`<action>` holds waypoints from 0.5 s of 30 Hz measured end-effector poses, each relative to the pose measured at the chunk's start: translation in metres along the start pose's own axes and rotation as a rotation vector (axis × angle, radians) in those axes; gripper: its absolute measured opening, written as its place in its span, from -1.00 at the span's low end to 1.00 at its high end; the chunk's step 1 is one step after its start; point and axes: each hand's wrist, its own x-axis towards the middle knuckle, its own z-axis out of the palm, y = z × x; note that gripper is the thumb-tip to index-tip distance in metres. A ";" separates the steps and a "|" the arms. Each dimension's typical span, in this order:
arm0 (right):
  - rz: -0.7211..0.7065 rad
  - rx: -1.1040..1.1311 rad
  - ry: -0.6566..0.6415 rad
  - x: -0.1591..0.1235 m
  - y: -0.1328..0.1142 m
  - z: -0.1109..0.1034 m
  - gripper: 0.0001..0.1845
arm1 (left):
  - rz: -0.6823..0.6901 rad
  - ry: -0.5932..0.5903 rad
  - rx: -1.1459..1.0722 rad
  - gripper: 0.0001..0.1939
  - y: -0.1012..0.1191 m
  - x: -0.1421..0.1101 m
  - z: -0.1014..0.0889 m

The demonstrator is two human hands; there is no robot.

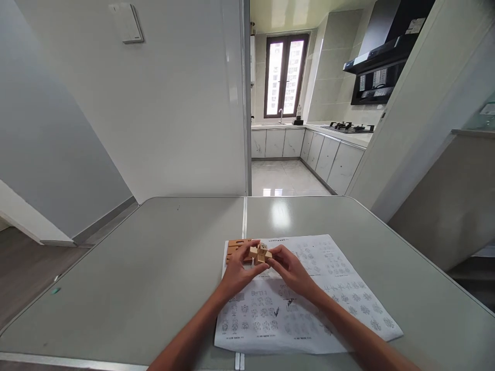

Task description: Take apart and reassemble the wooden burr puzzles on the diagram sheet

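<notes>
- A home is indicated by the kitchen's black metal gas hob (348, 127).
- Above the hob, a black angular range hood (379, 57) is mounted.
- Left of the hob, a curved silver tap (281, 114) is seen.

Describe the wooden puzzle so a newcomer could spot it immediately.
On the grey table lies a large printed sheet. Above its far left part, two hands hold the small puzzle: pale, jutting blocks, unlike the flat, orange-brown slotted piece beside it.

window (286, 76), shut | range hood (381, 54), black | gas stove (348, 127) on counter | wall switch (127, 23), white
</notes>
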 end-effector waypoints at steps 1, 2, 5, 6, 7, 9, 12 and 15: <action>-0.021 -0.020 0.005 0.000 -0.001 0.000 -0.76 | 0.011 0.013 0.018 -0.41 -0.001 0.000 0.000; -0.056 -0.055 0.021 0.001 -0.001 -0.001 -0.77 | 0.033 0.034 0.054 -0.39 -0.002 0.001 0.000; -0.185 -0.218 0.107 0.001 -0.002 -0.002 -0.77 | 0.136 0.085 0.204 -0.35 -0.006 0.001 0.001; -0.218 -0.275 0.126 0.001 -0.002 -0.002 -0.78 | 0.171 0.083 0.245 -0.35 -0.007 0.001 0.002; -0.239 -0.323 0.134 0.001 -0.001 -0.002 -0.80 | 0.202 0.072 0.274 -0.36 -0.008 0.001 0.003; -0.244 -0.377 0.127 0.000 0.001 -0.001 -0.84 | 0.236 0.036 0.302 -0.37 -0.009 0.000 0.004; -0.226 -0.387 0.096 -0.002 0.001 -0.001 -0.87 | 0.229 -0.011 0.298 -0.35 -0.010 -0.001 0.003; -0.248 -0.411 0.054 -0.003 -0.002 -0.003 -0.88 | 0.200 -0.047 0.270 -0.33 -0.007 0.000 0.001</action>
